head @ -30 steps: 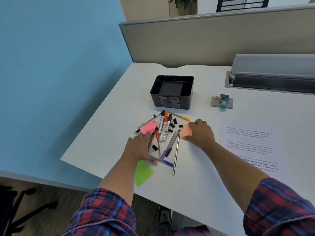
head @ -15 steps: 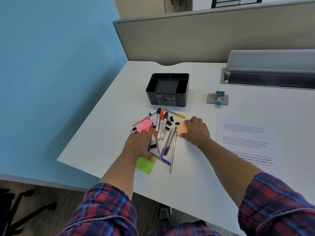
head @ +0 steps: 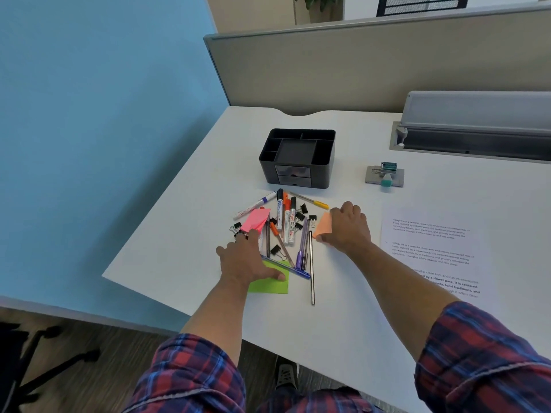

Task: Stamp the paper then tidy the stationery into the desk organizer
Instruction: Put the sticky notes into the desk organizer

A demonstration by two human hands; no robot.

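Observation:
A pile of markers and pens (head: 286, 225) with several black binder clips lies in front of the empty black desk organizer (head: 299, 156). My left hand (head: 247, 260) lies flat on the pile's left side, fingers spread, thumb on the green sticky notes (head: 272, 283) and fingertips by the pink sticky notes (head: 255, 219). My right hand (head: 347, 229) rests on the orange sticky notes (head: 322, 225), fingers bent over their far edge. The stamp (head: 387, 171) sits on its grey pad beyond the printed paper (head: 429, 242).
The white desk (head: 190, 234) ends in a corner at the left, with a blue wall beyond. A grey partition and an open cable tray (head: 471, 138) run along the back right. A chair base stands on the floor below left.
The camera has shifted slightly. My left hand has slid back a little, thumb now on the green notes. My right hand stays on the orange notes.

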